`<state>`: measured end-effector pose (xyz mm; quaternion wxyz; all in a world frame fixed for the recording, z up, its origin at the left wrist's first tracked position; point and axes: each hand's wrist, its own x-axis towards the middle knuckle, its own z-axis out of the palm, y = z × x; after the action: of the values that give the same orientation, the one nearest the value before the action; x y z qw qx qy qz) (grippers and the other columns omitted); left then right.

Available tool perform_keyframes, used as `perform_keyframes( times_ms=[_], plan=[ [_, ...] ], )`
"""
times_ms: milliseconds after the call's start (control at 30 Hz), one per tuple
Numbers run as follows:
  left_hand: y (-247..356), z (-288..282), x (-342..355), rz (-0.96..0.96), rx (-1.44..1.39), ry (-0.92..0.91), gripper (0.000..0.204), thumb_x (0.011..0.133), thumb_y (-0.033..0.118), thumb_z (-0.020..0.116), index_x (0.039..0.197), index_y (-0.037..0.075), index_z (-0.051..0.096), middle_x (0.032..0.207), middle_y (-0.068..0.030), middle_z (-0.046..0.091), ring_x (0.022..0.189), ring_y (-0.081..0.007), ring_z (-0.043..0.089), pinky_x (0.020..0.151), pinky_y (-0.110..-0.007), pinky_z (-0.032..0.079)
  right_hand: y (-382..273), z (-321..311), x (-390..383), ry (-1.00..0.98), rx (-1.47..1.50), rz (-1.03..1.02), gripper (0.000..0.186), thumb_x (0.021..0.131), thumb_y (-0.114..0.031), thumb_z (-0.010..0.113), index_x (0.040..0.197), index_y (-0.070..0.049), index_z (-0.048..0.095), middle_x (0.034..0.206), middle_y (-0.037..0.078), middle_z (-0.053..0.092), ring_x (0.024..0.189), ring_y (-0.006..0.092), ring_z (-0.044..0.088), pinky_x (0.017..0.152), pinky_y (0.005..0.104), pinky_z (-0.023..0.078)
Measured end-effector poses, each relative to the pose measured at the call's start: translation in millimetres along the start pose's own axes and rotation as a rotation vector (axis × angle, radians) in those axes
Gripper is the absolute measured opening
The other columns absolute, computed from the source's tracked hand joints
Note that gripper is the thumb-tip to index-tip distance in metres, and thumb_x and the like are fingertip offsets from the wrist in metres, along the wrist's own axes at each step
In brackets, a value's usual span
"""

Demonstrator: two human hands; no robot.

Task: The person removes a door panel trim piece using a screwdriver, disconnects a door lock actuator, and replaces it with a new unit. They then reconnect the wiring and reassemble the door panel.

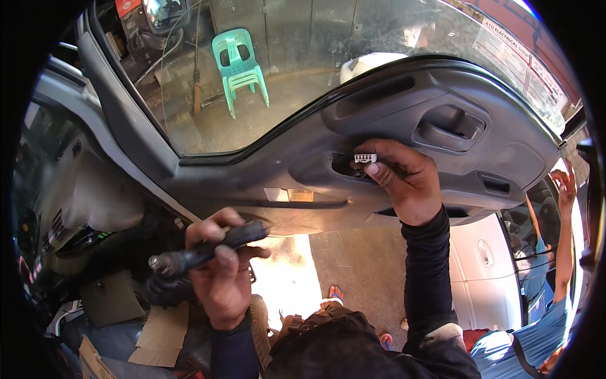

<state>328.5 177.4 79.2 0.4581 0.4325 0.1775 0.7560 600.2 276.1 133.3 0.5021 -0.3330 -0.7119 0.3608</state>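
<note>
My right hand pinches a white multi-pin connector at a dark opening in the grey car door panel, its wires mostly hidden behind my fingers. My left hand, lower and to the left, grips a long dark object with a round metal tip at its left end; what exactly it is I cannot make out. Small labels sit on the panel between my hands. The door's handle recess lies above and right of my right hand.
The car's dashboard and cardboard are at left. Through the window stand a green plastic chair and a broom. A white car and another person with a raised arm are at right.
</note>
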Motion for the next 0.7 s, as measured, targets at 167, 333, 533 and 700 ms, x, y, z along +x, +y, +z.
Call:
perform_keyframes(
  times_ms=[167, 333, 533, 700],
  plan=[
    [-17, 10, 20, -0.077, -0.049, 0.06, 0.028, 0.105, 0.022, 0.063, 0.125, 0.005, 0.055, 0.123, -0.0169, 0.06, 0.11, -0.0298, 0.068, 0.093, -0.043, 0.062, 4, -4, -1, 0.019, -0.042, -0.037, 0.023, 0.099, -0.001, 0.066, 0.122, 0.002, 0.069, 0.107, 0.008, 0.074, 0.096, 0.0128, 0.067, 0.088, 0.0273, 0.053],
    [-15, 6, -5, -0.204, -0.045, -0.017, 0.025, 0.103, 0.016, 0.065, 0.125, 0.007, 0.057, 0.124, -0.0158, 0.063, 0.111, -0.0255, 0.067, 0.093, -0.041, 0.06, 7, 2, -1, 0.04, -0.148, -0.073, 0.029, 0.1, -0.001, 0.066, 0.128, 0.002, 0.066, 0.115, 0.01, 0.072, 0.102, 0.0143, 0.067, 0.092, 0.0281, 0.052],
    [-2, -3, -17, -0.387, 0.016, -0.038, 0.024, 0.102, 0.01, 0.066, 0.123, 0.002, 0.056, 0.118, -0.0141, 0.069, 0.105, -0.0219, 0.07, 0.095, -0.039, 0.059, 1, 31, 0, 0.146, -0.377, -0.094, 0.035, 0.099, -0.001, 0.066, 0.134, 0.002, 0.063, 0.122, 0.014, 0.07, 0.109, 0.0192, 0.067, 0.098, 0.0323, 0.051],
    [40, -34, 6, -0.426, 0.133, 0.021, 0.027, 0.103, 0.021, 0.065, 0.121, 0.001, 0.058, 0.11, -0.0156, 0.072, 0.105, -0.0281, 0.072, 0.092, -0.042, 0.06, 16, 49, -38, 0.562, -0.895, -0.346, 0.039, 0.097, -0.003, 0.069, 0.134, 0.003, 0.062, 0.128, 0.019, 0.066, 0.118, 0.0245, 0.063, 0.102, 0.0377, 0.049]
  ],
)
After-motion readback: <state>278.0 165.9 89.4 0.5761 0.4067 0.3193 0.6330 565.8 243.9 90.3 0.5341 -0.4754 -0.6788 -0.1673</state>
